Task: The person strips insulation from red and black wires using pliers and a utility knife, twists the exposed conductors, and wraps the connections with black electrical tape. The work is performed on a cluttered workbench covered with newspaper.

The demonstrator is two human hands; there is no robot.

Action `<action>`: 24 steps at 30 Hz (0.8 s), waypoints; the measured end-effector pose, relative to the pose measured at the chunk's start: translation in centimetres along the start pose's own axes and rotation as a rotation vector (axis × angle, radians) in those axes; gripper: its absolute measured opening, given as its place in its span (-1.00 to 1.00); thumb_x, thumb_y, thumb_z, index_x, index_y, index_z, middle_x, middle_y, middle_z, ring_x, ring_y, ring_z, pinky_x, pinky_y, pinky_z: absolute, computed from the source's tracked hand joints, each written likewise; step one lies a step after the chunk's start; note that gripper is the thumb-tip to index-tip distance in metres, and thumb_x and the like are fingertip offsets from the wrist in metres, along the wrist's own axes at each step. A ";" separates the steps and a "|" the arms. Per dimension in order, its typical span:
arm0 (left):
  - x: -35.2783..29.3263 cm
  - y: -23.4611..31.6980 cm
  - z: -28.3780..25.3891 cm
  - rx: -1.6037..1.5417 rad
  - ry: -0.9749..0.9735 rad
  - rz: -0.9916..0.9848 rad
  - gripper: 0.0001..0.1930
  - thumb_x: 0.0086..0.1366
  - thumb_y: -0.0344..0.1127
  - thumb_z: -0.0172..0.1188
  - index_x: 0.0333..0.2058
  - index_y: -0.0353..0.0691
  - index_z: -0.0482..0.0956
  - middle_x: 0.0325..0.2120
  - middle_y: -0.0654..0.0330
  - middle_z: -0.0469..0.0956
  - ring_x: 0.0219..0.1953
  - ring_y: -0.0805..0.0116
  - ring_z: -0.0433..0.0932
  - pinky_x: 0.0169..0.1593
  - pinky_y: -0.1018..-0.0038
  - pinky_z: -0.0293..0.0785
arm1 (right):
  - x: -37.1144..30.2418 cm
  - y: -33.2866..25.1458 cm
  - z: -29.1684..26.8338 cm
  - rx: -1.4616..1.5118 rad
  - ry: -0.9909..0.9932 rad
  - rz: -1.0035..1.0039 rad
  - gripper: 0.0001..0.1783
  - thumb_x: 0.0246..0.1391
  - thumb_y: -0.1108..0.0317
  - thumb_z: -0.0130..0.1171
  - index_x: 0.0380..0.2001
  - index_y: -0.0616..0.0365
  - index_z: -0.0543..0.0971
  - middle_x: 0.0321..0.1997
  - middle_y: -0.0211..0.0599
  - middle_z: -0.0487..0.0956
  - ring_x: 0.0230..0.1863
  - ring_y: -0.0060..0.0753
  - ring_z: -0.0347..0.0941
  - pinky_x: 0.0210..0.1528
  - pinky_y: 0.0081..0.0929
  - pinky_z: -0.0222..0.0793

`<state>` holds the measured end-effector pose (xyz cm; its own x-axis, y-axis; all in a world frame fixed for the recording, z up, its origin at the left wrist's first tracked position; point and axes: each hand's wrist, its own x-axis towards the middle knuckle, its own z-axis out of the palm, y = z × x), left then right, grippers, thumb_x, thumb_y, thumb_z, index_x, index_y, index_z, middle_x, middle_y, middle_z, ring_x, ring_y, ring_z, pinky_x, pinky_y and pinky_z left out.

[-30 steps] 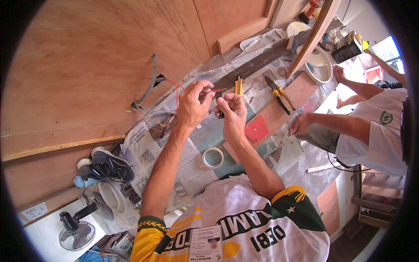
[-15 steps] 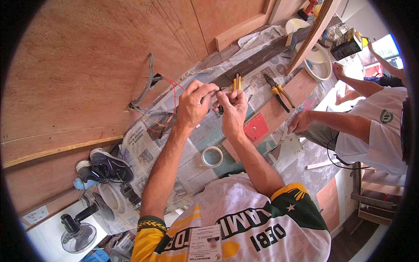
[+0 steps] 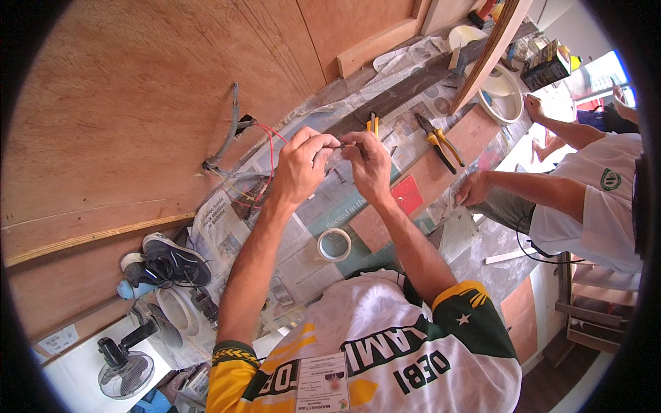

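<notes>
Thin dark strand, nearly straight, spans both hands, each pinched closed around it.

There are two yellow-handled tools, one red block, one tape roll, one fan and one badge.

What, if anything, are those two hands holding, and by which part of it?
A thin dark strand, its exact kind unclear. The left hand pinches its left part, the right hand its right part; its ends are hidden.
</notes>
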<state>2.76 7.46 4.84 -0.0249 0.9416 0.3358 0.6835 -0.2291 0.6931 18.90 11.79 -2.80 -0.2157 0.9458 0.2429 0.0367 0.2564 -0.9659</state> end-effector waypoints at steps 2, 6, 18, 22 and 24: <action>0.0 0.5 -0.5 -0.003 0.008 0.012 -0.80 0.23 -0.61 0.35 -0.18 -0.25 0.74 -0.30 0.12 0.65 -0.25 0.14 0.69 -0.19 0.29 0.62 | 1.7 0.6 -0.6 -0.105 -0.063 -0.202 -0.83 0.20 0.64 0.27 -0.16 0.19 0.65 -0.16 -0.18 0.64 -0.17 -0.21 0.63 -0.15 -0.36 0.58; -0.7 0.8 -1.8 -0.001 -0.003 0.025 -0.79 0.18 -0.57 0.41 -0.21 -0.20 0.75 -0.29 0.12 0.67 -0.24 0.13 0.70 -0.18 0.30 0.61 | 3.8 1.3 -1.5 -0.045 -0.235 -0.320 -0.80 0.18 0.65 0.28 -0.14 0.20 0.63 -0.12 -0.16 0.69 -0.11 -0.12 0.66 -0.05 -0.26 0.58; -3.6 0.0 -3.0 0.016 0.026 0.089 -0.71 0.03 -0.57 0.53 -0.25 -0.13 0.78 -0.31 0.19 0.66 -0.24 0.21 0.69 -0.17 0.31 0.63 | 2.2 0.0 -2.1 -0.470 -0.129 -0.522 -0.76 0.11 0.54 0.36 -0.12 0.15 0.70 -0.23 -0.15 0.69 -0.20 -0.04 0.67 -0.12 -0.22 0.58; -4.0 -0.9 -2.5 0.045 -0.048 0.120 -0.69 0.04 -0.57 0.53 -0.22 -0.12 0.78 -0.29 0.21 0.65 -0.21 0.21 0.67 -0.15 0.30 0.63 | 0.2 0.0 -2.1 -0.157 -0.277 0.099 -0.81 0.27 0.46 0.28 -0.07 0.15 0.71 -0.26 -0.26 0.69 -0.33 -0.23 0.67 -0.19 -0.28 0.61; -3.8 -0.8 -2.3 0.081 -0.067 0.131 -0.69 0.04 -0.57 0.52 -0.21 -0.12 0.78 -0.28 0.22 0.65 -0.19 0.21 0.66 -0.14 0.29 0.63 | -0.6 0.8 -2.3 0.249 -0.290 0.477 -0.81 0.37 0.41 0.21 -0.03 0.16 0.70 -0.23 -0.31 0.70 -0.36 -0.36 0.66 -0.20 -0.34 0.64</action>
<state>0.62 3.52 4.49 0.1152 0.9201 0.3744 0.7346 -0.3326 0.5913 21.30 11.93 -3.53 -0.4897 0.8431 -0.2223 -0.0270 -0.2695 -0.9626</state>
